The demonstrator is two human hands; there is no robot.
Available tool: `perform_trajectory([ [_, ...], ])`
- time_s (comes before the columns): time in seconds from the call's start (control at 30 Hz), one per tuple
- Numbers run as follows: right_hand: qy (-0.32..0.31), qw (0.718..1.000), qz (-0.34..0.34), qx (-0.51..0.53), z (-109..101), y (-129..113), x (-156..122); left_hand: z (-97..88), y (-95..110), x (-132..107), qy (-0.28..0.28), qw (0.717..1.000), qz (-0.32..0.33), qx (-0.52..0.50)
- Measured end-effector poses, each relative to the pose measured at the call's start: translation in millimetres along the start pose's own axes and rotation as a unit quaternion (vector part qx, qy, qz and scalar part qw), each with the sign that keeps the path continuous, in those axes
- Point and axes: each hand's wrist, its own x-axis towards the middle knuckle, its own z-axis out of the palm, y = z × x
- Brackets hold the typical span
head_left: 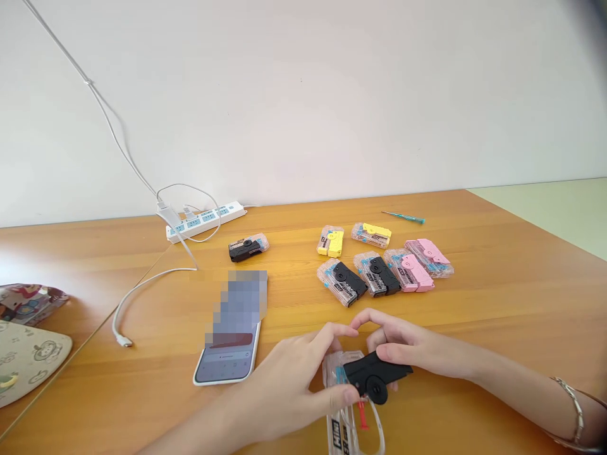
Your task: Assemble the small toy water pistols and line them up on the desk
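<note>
My left hand [289, 395] and my right hand [408, 344] both hold a clear plastic pack [337, 373] low on the wooden table. A flat black plastic piece [374, 379] with a round knob sits on the pack, and a small red part [363, 414] shows below it. My left fingers press over the pack and the black piece, and my right fingers curl around the black piece's far end. Part of the pack is hidden behind my fingers. A phone [225, 363], its upper part pixelated, lies just left of my left hand.
Several similar packs with black [341, 282], pink [408, 270] and yellow [331, 241] pieces lie ahead on the table [484, 303]. Behind them are a teal screwdriver [403, 217] and a white power strip [203, 222]. A white cable [142, 297] curves left.
</note>
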Motion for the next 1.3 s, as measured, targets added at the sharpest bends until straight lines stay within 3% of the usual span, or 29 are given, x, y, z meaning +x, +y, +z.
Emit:
perform_trajectory([
  [0.1, 0.044, 0.999, -0.018, -0.014, 5.6, 7.2, 2.3, 19.7, -2.6, 4.2, 0.025, 0.999, -0.024, -0.028],
  [0.2, 0.125, 0.982, -0.087, -0.113, 11.2, 13.0, 3.2, 30.3, -7.0, 6.3, 0.068, 0.995, -0.013, -0.067],
  [0.27, 0.175, 0.938, -0.177, -0.241, 14.0, 14.0, 2.5, 31.5, -9.9, 7.2, 0.105, 0.989, -0.013, -0.108],
  [0.37, 0.2, 0.822, -0.296, -0.444, 17.8, 12.7, 1.2, 29.9, -13.0, 8.8, 0.147, 0.973, -0.015, -0.179],
  [0.43, 0.206, 0.756, -0.319, -0.533, 20.6, 12.1, 1.4, 30.0, -14.2, 10.0, 0.157, 0.964, -0.017, -0.212],
  [0.57, 0.217, 0.697, -0.308, -0.61, 24.5, 14.2, 2.8, 34.6, -15.7, 10.7, 0.16, 0.973, 0.002, -0.166],
  [0.7, 0.215, 0.642, -0.314, -0.666, 24.7, 17.0, 1.7, 37.9, -16.1, 8.5, 0.118, 0.987, 0.012, -0.112],
  [0.87, 0.235, 0.615, -0.31, -0.686, 26.6, 15.7, -0.7, 39.2, -15.9, 7.4, 0.126, 0.988, 0.01, -0.088],
  [1.0, 0.245, 0.626, -0.286, -0.683, 28.0, 14.1, -0.8, 39.7, -15.6, 8.3, 0.146, 0.985, 0.009, -0.092],
  [1.13, 0.26, 0.629, -0.279, -0.677, 26.0, 12.3, 0.4, 39.5, -13.8, 7.1, 0.166, 0.971, 0.007, -0.171],
  [1.3, 0.269, 0.582, -0.311, -0.702, 20.7, 9.1, 0.6, 38.6, -11.3, 3.8, 0.149, 0.956, 0.011, -0.253],
])
